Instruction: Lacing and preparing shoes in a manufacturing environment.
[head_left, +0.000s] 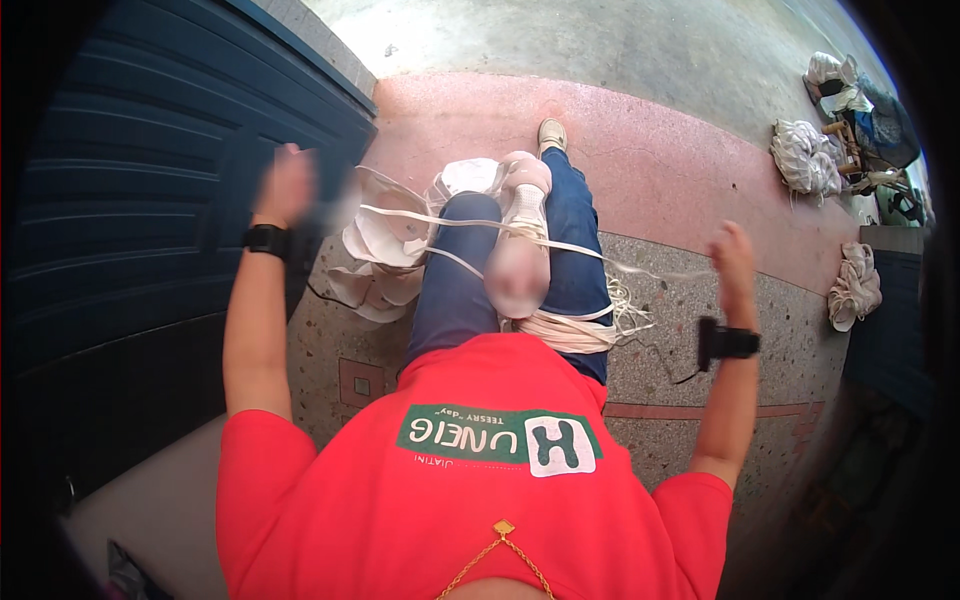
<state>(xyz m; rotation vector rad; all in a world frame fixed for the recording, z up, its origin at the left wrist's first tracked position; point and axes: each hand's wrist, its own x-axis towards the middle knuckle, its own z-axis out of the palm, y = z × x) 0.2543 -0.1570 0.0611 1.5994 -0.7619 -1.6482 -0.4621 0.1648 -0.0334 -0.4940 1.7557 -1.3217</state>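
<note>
A white mesh shoe upper (525, 210) with a pinkish collar stands between my thighs, its near end blurred. From it a white shoelace (580, 248) stretches across my legs toward my right hand (735, 268), raised at the right with its fingers curled where the lace thins to a faint line. My left hand (287, 188) is up at the left, smeared by motion, beside a whitish blur; its fingers cannot be made out. A second strand of lace (455, 258) crosses my left thigh. Loose laces (590, 325) lie bunched over my right thigh.
White shoe uppers (385, 225) are piled left of my legs. A dark blue panelled door (150, 180) stands close at the left. White bundles (805, 158) and another bundle (855, 285) lie at the right on the pink and speckled floor (660, 160). Dark bands circle both wrists.
</note>
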